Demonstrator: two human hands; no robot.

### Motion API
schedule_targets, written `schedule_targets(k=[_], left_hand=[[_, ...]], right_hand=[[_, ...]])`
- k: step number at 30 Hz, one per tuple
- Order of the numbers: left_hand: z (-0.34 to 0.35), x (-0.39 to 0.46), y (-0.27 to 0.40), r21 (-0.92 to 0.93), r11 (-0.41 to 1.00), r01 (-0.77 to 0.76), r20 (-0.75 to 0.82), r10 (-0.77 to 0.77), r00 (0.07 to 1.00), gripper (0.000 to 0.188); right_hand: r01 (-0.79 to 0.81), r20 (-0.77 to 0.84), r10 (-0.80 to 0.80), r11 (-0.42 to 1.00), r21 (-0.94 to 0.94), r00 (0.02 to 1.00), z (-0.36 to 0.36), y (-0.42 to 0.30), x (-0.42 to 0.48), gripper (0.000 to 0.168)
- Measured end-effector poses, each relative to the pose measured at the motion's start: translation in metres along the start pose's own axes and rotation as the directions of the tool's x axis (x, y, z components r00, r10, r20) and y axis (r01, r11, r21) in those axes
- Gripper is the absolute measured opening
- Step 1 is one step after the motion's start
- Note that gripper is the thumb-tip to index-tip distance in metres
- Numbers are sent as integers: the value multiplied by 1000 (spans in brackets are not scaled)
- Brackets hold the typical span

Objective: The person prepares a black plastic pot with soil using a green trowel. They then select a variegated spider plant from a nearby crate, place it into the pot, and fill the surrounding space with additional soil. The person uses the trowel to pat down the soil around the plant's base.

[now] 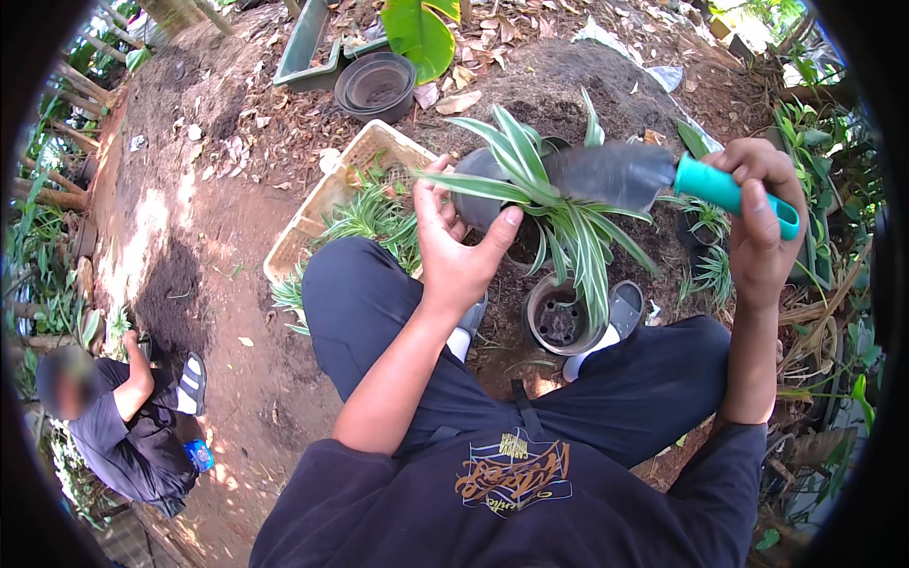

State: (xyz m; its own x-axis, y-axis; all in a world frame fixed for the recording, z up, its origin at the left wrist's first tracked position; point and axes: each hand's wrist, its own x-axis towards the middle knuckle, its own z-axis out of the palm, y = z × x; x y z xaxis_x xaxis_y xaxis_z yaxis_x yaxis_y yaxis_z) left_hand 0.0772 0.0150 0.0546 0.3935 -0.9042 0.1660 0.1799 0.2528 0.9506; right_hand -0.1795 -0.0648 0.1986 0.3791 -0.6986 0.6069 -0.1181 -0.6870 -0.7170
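My left hand [461, 241] holds a dark plastic pot [483, 186], tipped on its side, with a variegated spider plant [529, 174] spilling out to the right. My right hand [763, 206] grips the turquoise handle [717, 188] of a garden trowel, whose dark blade [618, 174] is blurred and lies beside the plant's leaves. Below the leaves, an empty plastic pot [537, 319] with holes in its base stands on the ground between my feet. Some long leaves hang over its rim.
A cream plastic crate [312, 224] with spider plants [369, 220] is at the left. Stacked round pots [376, 85] and a green planter [305, 50] stand beyond. Small potted plants [703, 220] are at the right. A co-worker [135, 426] crouches at the far left.
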Motion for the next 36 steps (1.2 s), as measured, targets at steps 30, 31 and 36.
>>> schedule_targets(k=[30, 31, 36], left_hand=[[-3, 4, -17, -199, 978, -59, 28, 66, 997, 105], [-4, 4, -18, -198, 979, -48, 28, 54, 998, 105], [-3, 3, -17, -245, 970, -4, 34, 13, 999, 99]], right_hand=[[-29, 9, 28, 988, 151, 1000, 3, -15, -3, 24], [-15, 12, 14, 992, 128, 1000, 2, -16, -2, 24], [2, -29, 0, 996, 93, 1000, 0, -14, -2, 25]])
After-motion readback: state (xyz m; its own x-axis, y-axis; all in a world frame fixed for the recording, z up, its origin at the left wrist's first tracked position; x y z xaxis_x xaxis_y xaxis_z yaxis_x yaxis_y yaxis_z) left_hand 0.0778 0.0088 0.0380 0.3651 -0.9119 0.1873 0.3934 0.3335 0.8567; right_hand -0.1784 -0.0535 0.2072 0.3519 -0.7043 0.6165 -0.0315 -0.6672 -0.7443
